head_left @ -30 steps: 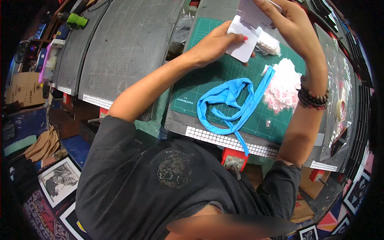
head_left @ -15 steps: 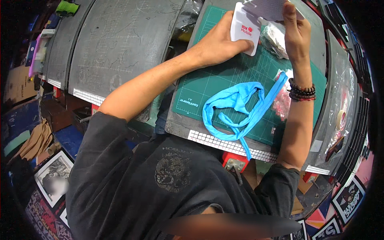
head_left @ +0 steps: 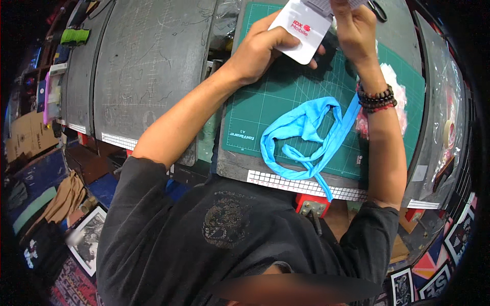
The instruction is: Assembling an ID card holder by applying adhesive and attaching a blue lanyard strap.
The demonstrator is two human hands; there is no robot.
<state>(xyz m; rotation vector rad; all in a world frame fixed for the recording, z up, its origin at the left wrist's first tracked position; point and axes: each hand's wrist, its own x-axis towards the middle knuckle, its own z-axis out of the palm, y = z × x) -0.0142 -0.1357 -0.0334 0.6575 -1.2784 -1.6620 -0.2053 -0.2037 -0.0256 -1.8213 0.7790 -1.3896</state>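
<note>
At the top of the head view, a white folded card (head_left: 301,33) with red print on its face hangs tilted over the green cutting mat (head_left: 245,109). My left hand (head_left: 259,52) is closed on its lower part, with the thumb on the printed face and fingertips showing past the far edge. My right hand (head_left: 357,36) is closed at the card's grey inner flap (head_left: 326,6), partly cut off by the frame top. A bright blue cloth strip (head_left: 301,120) lies looped on the mat, one end passing under my right wrist.
Clear packets with pink and white contents (head_left: 399,97) lie by my right forearm. A black-handled tool (head_left: 377,11) sits at the far right. A tape roll (head_left: 448,127) lies on the right board. Grey boards (head_left: 148,66) and a green bundle (head_left: 75,36) are to the left.
The card has tilted further and sits lower left in the view. My left thumb has moved onto its printed face. My right hand has moved left across the packets.
</note>
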